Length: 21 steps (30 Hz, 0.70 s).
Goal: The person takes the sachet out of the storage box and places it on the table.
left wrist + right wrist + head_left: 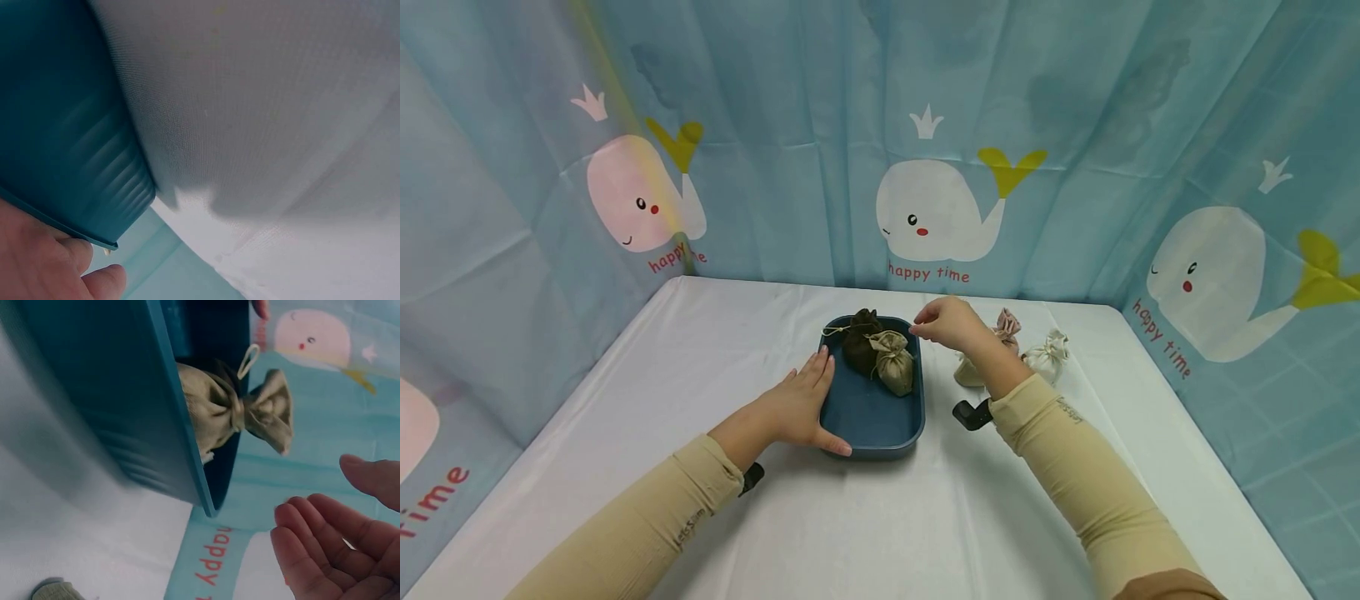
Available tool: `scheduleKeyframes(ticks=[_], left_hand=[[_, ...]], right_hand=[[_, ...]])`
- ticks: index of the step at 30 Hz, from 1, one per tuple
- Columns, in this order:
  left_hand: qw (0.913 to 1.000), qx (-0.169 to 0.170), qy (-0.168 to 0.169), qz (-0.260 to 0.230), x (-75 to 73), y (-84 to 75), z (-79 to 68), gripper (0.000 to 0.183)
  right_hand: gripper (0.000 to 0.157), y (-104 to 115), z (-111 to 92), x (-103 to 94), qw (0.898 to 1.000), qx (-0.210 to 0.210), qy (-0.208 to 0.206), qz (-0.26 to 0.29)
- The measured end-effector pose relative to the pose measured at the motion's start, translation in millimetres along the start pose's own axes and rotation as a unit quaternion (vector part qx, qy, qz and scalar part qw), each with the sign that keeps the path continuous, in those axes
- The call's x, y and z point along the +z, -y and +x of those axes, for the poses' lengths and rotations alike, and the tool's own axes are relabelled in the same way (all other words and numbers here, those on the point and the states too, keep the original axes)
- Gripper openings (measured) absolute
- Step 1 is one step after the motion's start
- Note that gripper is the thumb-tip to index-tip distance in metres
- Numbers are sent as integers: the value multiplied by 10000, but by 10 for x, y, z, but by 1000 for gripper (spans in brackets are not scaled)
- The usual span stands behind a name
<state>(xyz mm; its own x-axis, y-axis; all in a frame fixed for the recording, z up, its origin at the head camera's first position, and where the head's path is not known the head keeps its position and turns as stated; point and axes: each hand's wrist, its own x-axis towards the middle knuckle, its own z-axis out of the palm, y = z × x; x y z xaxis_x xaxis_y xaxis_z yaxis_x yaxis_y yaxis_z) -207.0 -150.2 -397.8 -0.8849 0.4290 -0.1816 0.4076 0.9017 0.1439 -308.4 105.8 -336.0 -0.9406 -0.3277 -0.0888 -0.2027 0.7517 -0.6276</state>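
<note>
A dark blue plastic bin (868, 421) stands on the table. Inside, toward its far end, lie a dark brown drawstring pouch (857, 350) and a shiny khaki drawstring pouch (897, 372). My left hand (797, 407) rests along the bin's left rim, fingers straight and thumb at the near corner; the left wrist view shows its fingers (103, 282) at the rim. Beside the far right rim is my right hand (951, 323), apart from the pouches. In the right wrist view its fingers are loosely bent with nothing between them, and the khaki pouch's gathered top (269, 412) rises past the rim.
Right of the bin, partly behind my right arm, sit a pink pouch (1007, 324), a white pouch (1048, 357) and a greenish pouch (967, 374). A white cloth (850, 533) covers the table. Blue whale-print curtains (760, 192) hang around the back and sides.
</note>
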Motion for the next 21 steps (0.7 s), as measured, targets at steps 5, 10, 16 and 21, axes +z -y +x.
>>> scheduleKeyframes(ticks=[5, 10, 16, 21], left_hand=[[10000, 0, -11, -58, -4, -3, -4, 141], [10000, -11, 5, -83, -11, -12, -9, 140], [10000, 1, -29, -86, -17, -13, -14, 140], [9999, 1, -33, -106, -17, -13, -17, 140]], right_hand=[[26, 42, 27, 82, 9994, -93, 197, -267], [23, 77, 35, 156, 9987, -125, 205, -460], [17, 90, 53, 221, 9986, -177, 109, -490], [15, 96, 70, 255, 9982, -201, 62, -567]])
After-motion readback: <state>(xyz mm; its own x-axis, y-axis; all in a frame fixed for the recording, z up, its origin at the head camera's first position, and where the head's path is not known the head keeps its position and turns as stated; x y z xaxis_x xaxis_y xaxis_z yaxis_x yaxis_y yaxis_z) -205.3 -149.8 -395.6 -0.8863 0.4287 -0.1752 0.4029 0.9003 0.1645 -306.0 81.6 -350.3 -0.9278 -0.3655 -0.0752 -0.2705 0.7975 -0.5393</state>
